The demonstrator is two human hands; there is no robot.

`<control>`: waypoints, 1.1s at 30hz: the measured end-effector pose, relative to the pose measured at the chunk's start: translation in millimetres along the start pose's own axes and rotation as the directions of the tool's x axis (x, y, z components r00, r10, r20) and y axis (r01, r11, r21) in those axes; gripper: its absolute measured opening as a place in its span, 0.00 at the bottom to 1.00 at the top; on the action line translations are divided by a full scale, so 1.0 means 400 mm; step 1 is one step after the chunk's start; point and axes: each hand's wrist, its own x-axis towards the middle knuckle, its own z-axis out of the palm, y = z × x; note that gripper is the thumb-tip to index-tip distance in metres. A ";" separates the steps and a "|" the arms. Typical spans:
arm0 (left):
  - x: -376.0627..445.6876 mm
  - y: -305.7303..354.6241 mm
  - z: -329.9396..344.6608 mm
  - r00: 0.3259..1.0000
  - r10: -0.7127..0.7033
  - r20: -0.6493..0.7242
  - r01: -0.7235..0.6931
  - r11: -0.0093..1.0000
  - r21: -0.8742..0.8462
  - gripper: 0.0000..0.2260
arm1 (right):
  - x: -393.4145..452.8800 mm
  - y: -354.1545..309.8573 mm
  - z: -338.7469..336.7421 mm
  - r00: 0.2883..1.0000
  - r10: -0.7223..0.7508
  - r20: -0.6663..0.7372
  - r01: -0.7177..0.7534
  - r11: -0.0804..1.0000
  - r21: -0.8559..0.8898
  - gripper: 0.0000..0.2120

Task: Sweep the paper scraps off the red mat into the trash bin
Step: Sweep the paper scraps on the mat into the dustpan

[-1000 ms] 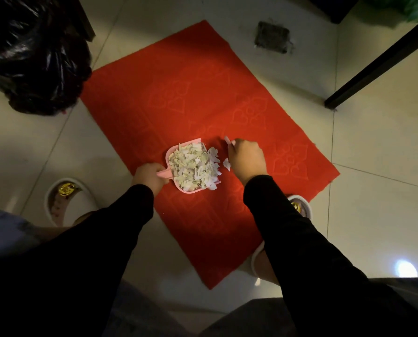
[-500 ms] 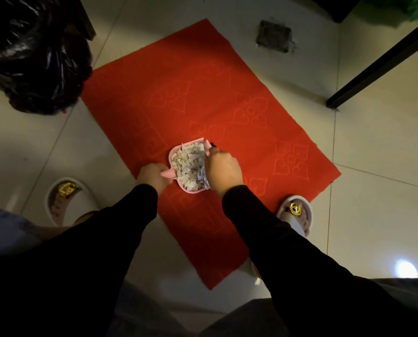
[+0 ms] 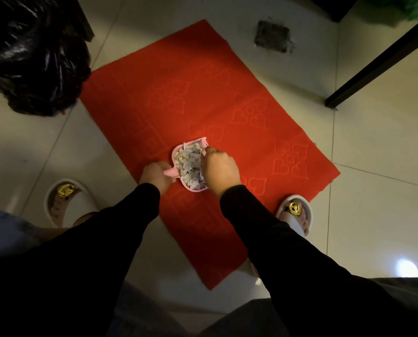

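Near the middle of the frame, on the red mat (image 3: 203, 98), a pink dustpan (image 3: 178, 152) sits heaped with paper scraps (image 3: 189, 161). The left hand (image 3: 155, 177) has its fingers curled round the dustpan's handle. The right hand (image 3: 218, 170) lies over the pan's right edge, fingers bent down; whether they pinch anything cannot be told. A trash bin lined with a black bag (image 3: 33, 54) stands at the upper left, touching the mat's corner

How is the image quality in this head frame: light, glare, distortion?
Head view: dim, warm light, dark at the corners; a bright glare spot on the floor tiles at lower right; the black bag shows specular highlights; wide-angle bending of the tile lines; the scraps in the pink dustpan stay readable, sleeves nearly black.
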 end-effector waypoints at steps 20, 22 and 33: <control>0.009 0.009 -0.009 0.999 0.032 -0.032 -0.034 0.998 -0.049 0.11 | 0.038 0.042 -0.082 0.994 0.064 -0.094 -0.040 0.971 0.234 0.18; 0.011 0.011 -0.011 0.998 0.041 -0.038 -0.043 0.998 -0.042 0.11 | 0.039 0.044 -0.087 0.993 0.063 -0.104 -0.035 0.967 0.253 0.17; 0.034 -0.016 -0.037 0.996 0.049 -0.073 -0.054 0.996 -0.069 0.13 | 0.061 0.071 -0.105 0.976 0.164 -0.143 -0.081 0.883 0.462 0.15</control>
